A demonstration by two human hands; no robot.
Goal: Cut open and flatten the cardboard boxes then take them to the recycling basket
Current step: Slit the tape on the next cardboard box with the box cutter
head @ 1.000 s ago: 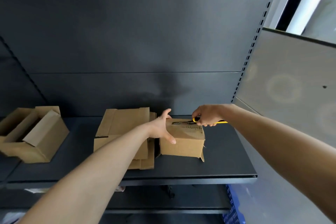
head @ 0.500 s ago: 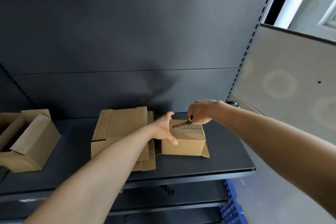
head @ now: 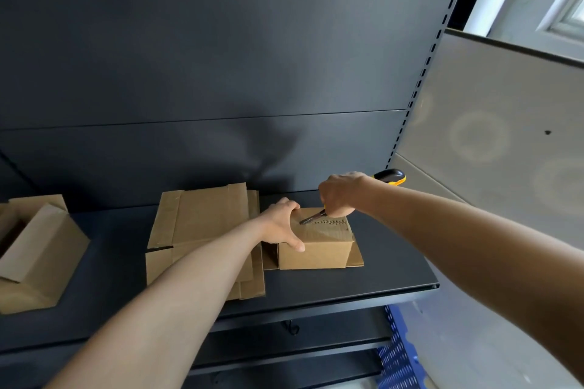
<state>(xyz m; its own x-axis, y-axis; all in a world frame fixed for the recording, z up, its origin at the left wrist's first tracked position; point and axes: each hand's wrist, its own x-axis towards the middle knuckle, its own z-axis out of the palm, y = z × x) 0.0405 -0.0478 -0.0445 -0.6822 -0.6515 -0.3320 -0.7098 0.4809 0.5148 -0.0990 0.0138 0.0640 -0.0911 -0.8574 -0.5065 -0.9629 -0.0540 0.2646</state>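
A small closed cardboard box (head: 319, 249) sits on the dark shelf (head: 395, 275). My left hand (head: 281, 222) presses on its top left corner, thumb down the front face. My right hand (head: 339, 194) grips a yellow and black utility knife (head: 390, 176). Its blade tip rests on the taped seam on top of the box, near my left fingers. To the left of the box lies a pile of flattened cardboard (head: 202, 224). An opened box (head: 34, 252) lies on its side at the far left of the shelf.
The shelf has a dark back panel (head: 221, 72) and a slotted upright (head: 417, 85) at its right end. A grey wall panel (head: 493, 142) stands to the right. A blue perforated basket (head: 398, 357) shows below the shelf at the lower right.
My right hand has tilted the knife handle upward and drawn the blade leftward along the seam on top of the box. My left hand has shifted a little on the box corner.
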